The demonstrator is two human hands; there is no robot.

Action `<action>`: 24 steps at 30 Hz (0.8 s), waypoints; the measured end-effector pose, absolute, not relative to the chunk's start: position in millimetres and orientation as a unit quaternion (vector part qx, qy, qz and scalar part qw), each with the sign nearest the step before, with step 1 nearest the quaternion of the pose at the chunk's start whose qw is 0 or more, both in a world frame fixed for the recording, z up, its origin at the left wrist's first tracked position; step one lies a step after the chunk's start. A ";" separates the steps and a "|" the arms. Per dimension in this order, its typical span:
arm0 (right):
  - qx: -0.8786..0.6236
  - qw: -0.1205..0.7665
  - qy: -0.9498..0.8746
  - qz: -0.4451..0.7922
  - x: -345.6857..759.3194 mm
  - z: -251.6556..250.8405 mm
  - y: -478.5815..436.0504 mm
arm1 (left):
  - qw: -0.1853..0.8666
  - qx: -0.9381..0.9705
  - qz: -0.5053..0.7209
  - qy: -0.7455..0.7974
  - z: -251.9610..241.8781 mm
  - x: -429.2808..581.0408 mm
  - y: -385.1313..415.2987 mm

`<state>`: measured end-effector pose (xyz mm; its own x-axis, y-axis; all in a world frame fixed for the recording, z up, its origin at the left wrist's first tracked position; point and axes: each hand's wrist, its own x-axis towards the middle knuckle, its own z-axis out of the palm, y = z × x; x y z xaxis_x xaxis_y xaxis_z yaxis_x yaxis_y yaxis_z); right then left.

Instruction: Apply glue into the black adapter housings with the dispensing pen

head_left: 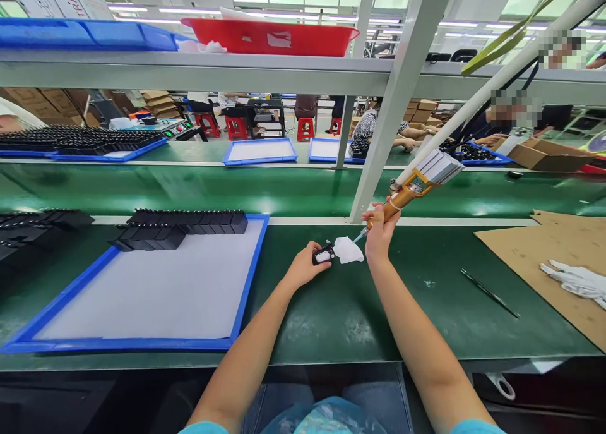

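Observation:
My left hand [303, 268] is closed around a small black part [324, 253] with a white face, held just above the green bench. In my right hand [379, 232] is an orange-brown dispensing gun [402, 197], tilted, with its thin pale nozzle [360, 236] pointing down and left. The nozzle tip is at a piece of white paper or cloth [349, 249] beside the black part. Whether the tip touches the white piece I cannot tell. To the left, a blue-rimmed tray [250, 282] carries several black box-shaped parts [189, 222] along its far side.
Tweezers [490, 293] lie on the bench at the right. Beyond them a white glove [577, 279] rests on brown cardboard [516, 238]. A slanted white post [386, 112] rises behind my right hand. Overhead, a shelf holds a red tray [303, 39]. Co-workers sit across the green conveyor [265, 187].

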<state>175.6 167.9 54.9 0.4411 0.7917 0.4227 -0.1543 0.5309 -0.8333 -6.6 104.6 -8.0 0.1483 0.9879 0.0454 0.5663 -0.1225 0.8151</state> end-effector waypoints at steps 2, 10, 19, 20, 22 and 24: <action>-0.425 0.736 -0.443 0.285 196.1 46.5 166.9 | 0.347 0.690 0.315 0.551 -5.8 -7.8 104.3; -0.510 0.634 -0.520 0.259 259.1 23.1 152.3 | 0.288 0.732 0.239 0.569 -3.5 -10.2 105.2; -0.821 0.241 -0.510 -0.090 426.1 -17.8 72.3 | 0.349 0.806 0.176 0.445 3.8 22.6 79.7; -0.842 0.205 -0.487 -0.107 440.8 -22.4 63.3 | 0.356 0.810 0.179 0.431 2.9 27.1 76.7; -0.852 0.184 -0.479 -0.104 460.6 -29.8 49.7 | 0.368 0.812 0.184 0.413 0.4 33.8 72.9; -0.850 0.178 -0.486 -0.096 468.8 -34.5 42.1 | 0.384 0.809 0.184 0.406 -2.2 36.4 71.7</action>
<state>468.8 42.1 -34.5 0.5085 0.7927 0.3361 0.8610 -0.4633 -0.2099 36.4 71.7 -2.2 0.6032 0.7974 -0.0144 0.5157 -0.3762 0.7698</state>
